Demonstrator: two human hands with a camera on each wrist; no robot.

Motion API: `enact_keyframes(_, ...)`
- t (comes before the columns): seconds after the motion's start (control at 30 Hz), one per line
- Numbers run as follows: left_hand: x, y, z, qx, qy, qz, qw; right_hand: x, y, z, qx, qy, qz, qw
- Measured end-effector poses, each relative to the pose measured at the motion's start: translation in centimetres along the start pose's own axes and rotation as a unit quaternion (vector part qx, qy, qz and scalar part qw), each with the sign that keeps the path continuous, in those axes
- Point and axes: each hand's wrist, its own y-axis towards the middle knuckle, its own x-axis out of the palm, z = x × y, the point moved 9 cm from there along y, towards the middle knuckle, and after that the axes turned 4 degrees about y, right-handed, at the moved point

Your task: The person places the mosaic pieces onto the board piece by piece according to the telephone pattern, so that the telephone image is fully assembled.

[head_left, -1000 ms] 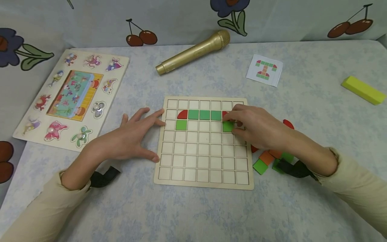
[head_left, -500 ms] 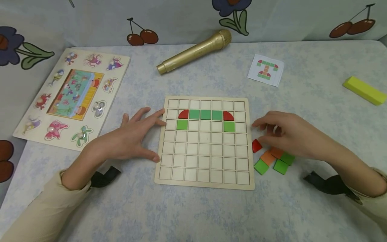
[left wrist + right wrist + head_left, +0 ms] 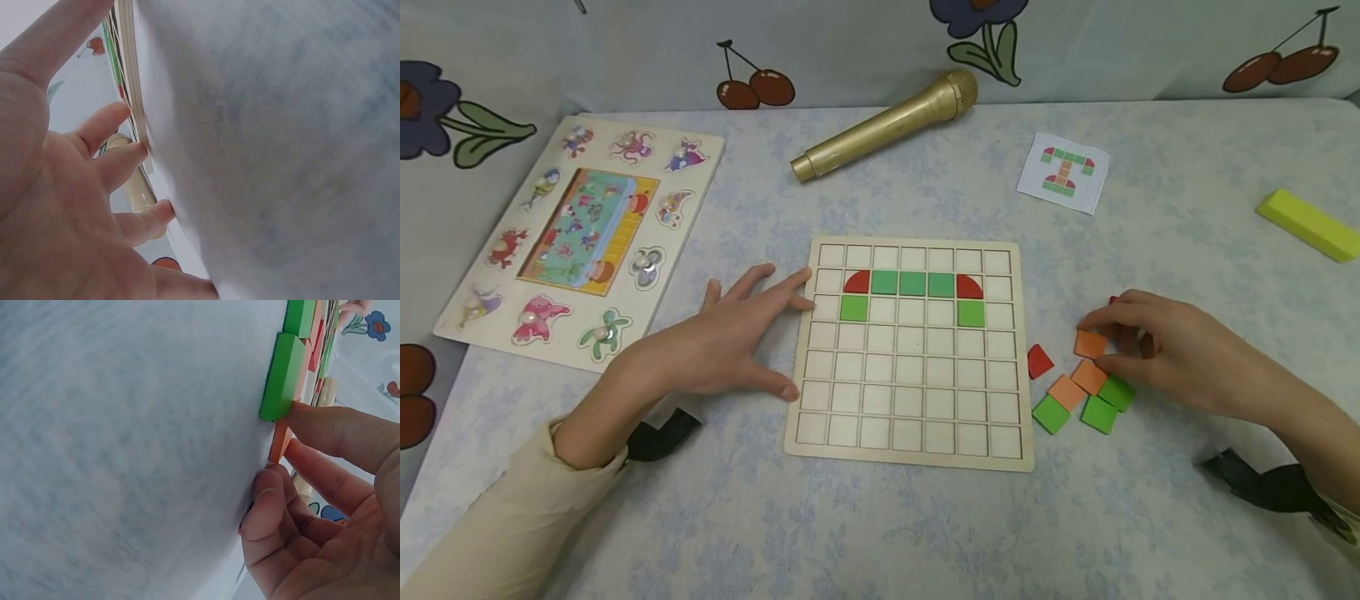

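In the head view a wooden grid board [image 3: 910,400] lies mid-table. Its second row holds a red quarter-round tile [image 3: 857,282], several green squares and another red quarter-round [image 3: 969,287]; one green square [image 3: 853,307] sits below each end. My left hand [image 3: 711,342] is spread, thumb and fingertips touching the board's left edge. Right of the board, my right hand [image 3: 1165,350] pinches an orange square tile [image 3: 1090,343] between thumb and forefinger, the other fingers curled. Beside it lie more orange squares [image 3: 1065,392], green squares [image 3: 1100,414] and a red quarter-round [image 3: 1039,361].
A pattern card [image 3: 1064,173] showing coloured tiles lies behind the board. A gold microphone [image 3: 883,127] rests at the back. An animal knob puzzle [image 3: 580,242] occupies the left, and a yellow block [image 3: 1309,225] the far right.
My right hand has left the red quarter-round at the row's right end, moved right to the loose tiles and taken hold of an orange square. My left hand stays at the board's edge.
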Motion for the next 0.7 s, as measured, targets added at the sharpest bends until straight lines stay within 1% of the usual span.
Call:
enact_keyframes(0.17,0.02,0.02,-0.09,-0.002,0.003,-0.002,1.0000,-0.08,-0.02,-0.20,-0.010,-0.007,0.001,0.9999)
enact_keyframes(0.43,-0.11,0.05,0.05,-0.004,0.006,-0.004,1.0000,-0.23,-0.38,0.07,0.006,-0.043,0.005,0.9990)
enact_keyframes(0.6,-0.06,-0.02,0.08,-0.008,0.005,-0.005,0.9999,-0.33,-0.21,0.06,0.005,-0.055,0.009,0.9984)
enact_keyframes(0.7,-0.07,-0.04,0.11,-0.007,0.002,-0.004,1.0000,-0.42,-0.16,-0.24,-0.004,-0.061,0.011,0.9981)
